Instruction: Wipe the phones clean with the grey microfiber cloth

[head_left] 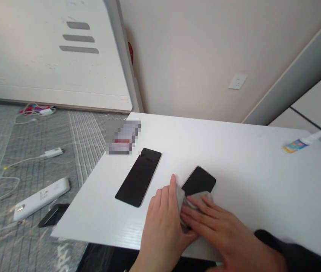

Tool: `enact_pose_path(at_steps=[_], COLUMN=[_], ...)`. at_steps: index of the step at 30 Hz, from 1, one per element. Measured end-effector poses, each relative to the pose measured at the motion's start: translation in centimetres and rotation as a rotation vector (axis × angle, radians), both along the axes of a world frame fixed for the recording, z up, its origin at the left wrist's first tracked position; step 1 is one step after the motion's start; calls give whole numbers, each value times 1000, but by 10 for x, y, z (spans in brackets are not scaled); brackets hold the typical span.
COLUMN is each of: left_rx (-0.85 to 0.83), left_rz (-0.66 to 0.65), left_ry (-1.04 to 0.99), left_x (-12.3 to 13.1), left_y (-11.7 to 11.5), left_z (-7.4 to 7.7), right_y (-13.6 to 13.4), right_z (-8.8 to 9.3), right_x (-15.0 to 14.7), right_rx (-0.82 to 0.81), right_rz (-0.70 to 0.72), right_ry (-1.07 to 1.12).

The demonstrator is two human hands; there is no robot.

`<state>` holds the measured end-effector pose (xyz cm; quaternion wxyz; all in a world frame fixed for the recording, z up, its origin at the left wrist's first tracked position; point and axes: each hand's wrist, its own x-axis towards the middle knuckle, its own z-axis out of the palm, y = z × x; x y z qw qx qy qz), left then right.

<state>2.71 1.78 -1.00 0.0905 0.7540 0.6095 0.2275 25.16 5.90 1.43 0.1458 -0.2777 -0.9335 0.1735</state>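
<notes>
A grey cloth lies bunched over the lower part of a smartphone, whose dark upper screen shows on the white table. My right hand presses the cloth against the phone with its fingers held together. On the phone's left side, my left hand has its fingers close together along the cloth's edge, the thumb reaching under my right hand. What lies between that thumb and fingers is mostly hidden. Left of my hands, a longer dark-screened smartphone rests flat and untouched by them.
A blurred-out flat item sits at the table's left edge. A small spray bottle lies on the right. Left of the table, a white power bank, a dark flat object and cables lie on grey patterned fabric.
</notes>
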Motion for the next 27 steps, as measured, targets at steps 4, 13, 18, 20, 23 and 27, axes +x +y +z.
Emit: enact_pose_path(at_steps=[4,13,18,20,23,27], left_rx=[-22,11,16,7,-33,-80], left_rz=[27,7,-4,-3,-27,-69], left_ry=[-17,-40,-68,-94,-155,-202], left_x=[0,-3,-3,-4,-7,-11], left_y=[1,2,3,3,2,1], left_z=[1,-1,1,3,7,9], right_y=[0,-9,6,20,37,51], right_z=[0,-1,15,24,31,26], right_x=[1,-7,4,15,25,17], right_rx=[41,22,26,28,-31,-160], right_rz=[-117,-13,-128,-167,-98,-2], right_ry=[-24,-22,-84,-79,12,34])
